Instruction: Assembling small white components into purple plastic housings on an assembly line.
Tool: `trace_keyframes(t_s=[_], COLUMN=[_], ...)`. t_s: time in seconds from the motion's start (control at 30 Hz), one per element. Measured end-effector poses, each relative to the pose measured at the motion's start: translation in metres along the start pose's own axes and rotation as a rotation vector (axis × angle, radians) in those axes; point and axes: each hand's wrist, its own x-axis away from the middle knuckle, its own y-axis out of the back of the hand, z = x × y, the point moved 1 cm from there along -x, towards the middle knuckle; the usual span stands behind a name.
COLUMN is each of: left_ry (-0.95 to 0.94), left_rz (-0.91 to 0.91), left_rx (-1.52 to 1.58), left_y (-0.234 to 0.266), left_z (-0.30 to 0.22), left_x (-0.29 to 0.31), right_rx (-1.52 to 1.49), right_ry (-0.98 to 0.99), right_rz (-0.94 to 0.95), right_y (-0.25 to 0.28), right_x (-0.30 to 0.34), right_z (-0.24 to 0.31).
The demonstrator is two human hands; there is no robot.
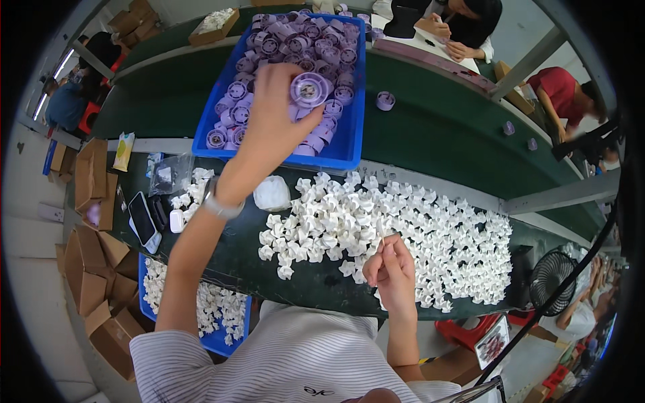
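Note:
My left hand (274, 111) reaches over a blue bin (358, 101) heaped with small purple ring-shaped parts. Between its thumb and fingers is one purple round plastic part (309, 89), its open face turned up with a pale centre. My right hand (392, 267) is pinched closed above the near edge of a spread of small white star-like plastic pieces (342, 215). A thin pale stick (381, 243) seems to poke up from its fingertips; most of it is hidden.
A blue tray of white pieces (218, 312) is below my left arm. A phone (141, 218), a white block (272, 194) and cardboard boxes (94, 269) lie left. A black fan (553, 282) stands right. Loose purple parts (385, 101) sit on the green belt; people work beyond.

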Motion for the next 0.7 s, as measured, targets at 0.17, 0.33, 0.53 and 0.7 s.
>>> trace_keyframes(t_s=[0.17,0.33,0.53,0.7], left_ry=[0.146,0.288,0.333,0.319], left_rz=[-0.11,0.283,0.283,0.282], left_rx=[0.371,0.361,0.453,0.458], left_y=[0.034,0.038,0.028,0.027], left_z=[-0.046,-0.082,-0.082,-0.083], left_x=[0.062,0.101,0.12,0.124], right_rx=[0.098,0.356,0.888,1.019], right_ry=[0.026,0.082,0.482,0.629], right_rz=[0.013,-0.076,-0.168,-0.174], right_y=[-0.003,-0.018,-0.022,-0.035], right_x=[0.004,0.011,0.007,0.009], right_z=[0.002,0.008,0.008,0.013])
